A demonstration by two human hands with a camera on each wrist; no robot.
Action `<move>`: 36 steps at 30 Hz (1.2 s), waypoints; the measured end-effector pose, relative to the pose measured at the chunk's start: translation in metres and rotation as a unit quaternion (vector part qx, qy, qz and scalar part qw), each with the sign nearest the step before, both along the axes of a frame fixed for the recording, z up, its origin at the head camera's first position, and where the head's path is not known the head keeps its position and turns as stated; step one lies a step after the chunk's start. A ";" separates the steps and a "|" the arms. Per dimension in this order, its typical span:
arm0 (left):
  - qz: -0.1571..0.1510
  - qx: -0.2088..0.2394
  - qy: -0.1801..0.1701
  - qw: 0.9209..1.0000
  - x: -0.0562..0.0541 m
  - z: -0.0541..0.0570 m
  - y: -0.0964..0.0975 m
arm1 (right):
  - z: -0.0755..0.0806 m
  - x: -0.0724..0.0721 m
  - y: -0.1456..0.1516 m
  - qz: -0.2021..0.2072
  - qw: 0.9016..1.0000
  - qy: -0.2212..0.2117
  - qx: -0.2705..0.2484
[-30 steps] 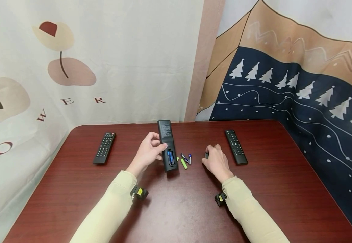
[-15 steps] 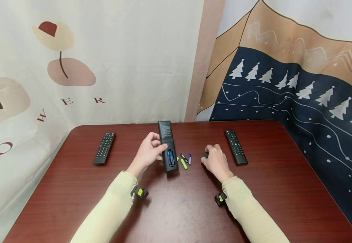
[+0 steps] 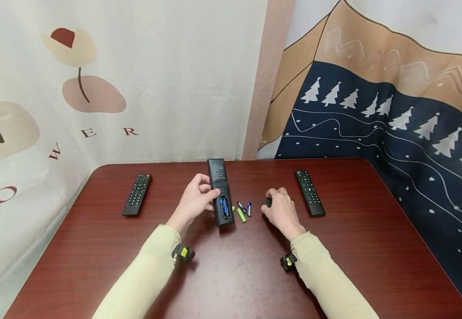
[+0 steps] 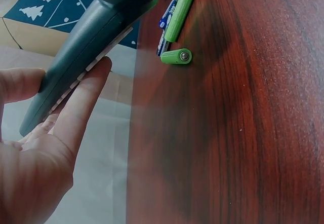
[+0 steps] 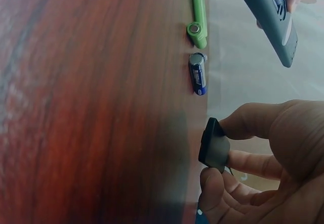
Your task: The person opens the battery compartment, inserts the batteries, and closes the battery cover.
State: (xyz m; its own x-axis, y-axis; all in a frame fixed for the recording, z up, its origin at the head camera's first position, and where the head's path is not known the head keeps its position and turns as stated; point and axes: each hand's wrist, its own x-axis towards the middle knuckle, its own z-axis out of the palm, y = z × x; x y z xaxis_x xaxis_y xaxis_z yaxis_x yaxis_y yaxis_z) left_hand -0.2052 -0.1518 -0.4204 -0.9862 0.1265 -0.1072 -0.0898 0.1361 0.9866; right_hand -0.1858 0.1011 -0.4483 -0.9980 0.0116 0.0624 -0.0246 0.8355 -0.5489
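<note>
My left hand (image 3: 193, 200) grips a black remote control (image 3: 217, 170) at its side, thumb on the back, which faces up. Its battery compartment lies uncovered, with blue batteries (image 3: 224, 207) inside. In the left wrist view the remote (image 4: 76, 57) is raised off the table and its button side faces the fingers. My right hand (image 3: 283, 212) pinches a small black battery cover (image 5: 215, 145) between thumb and fingers, to the right of the remote. Between the hands lie loose batteries: green ones (image 3: 241, 215) and blue-and-silver ones (image 3: 249, 209).
Another black remote (image 3: 137, 195) lies buttons up at the left of the dark red table (image 3: 231, 274). A third remote (image 3: 310, 193) lies just beyond the right hand. Printed curtains (image 3: 175, 88) hang behind the table's far edge.
The right hand has shifted slightly left, toward the remote, with the battery cover in its fingers. The left hand and its remote have stayed nearly still.
</note>
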 end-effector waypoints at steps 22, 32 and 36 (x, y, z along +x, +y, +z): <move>0.002 -0.003 -0.003 1.000 0.000 0.000 0.000 | 0.006 0.008 -0.015 0.032 0.997 0.053 -0.036; 0.001 -0.011 -0.005 1.000 0.001 0.002 0.002 | 0.010 0.011 -0.020 0.042 0.996 0.070 -0.045; 0.003 -0.010 -0.006 1.000 0.001 0.001 0.002 | 0.010 0.012 -0.022 0.047 0.995 0.079 -0.047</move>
State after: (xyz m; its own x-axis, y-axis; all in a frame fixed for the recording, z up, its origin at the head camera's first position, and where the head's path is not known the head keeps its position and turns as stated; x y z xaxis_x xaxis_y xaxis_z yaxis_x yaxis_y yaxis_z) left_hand -0.2047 -0.1495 -0.4190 -0.9856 0.1180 -0.1207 -0.1018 0.1554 0.9826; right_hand -0.1742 0.0794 -0.4385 -0.9728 -0.0685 0.2211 -0.1925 0.7700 -0.6083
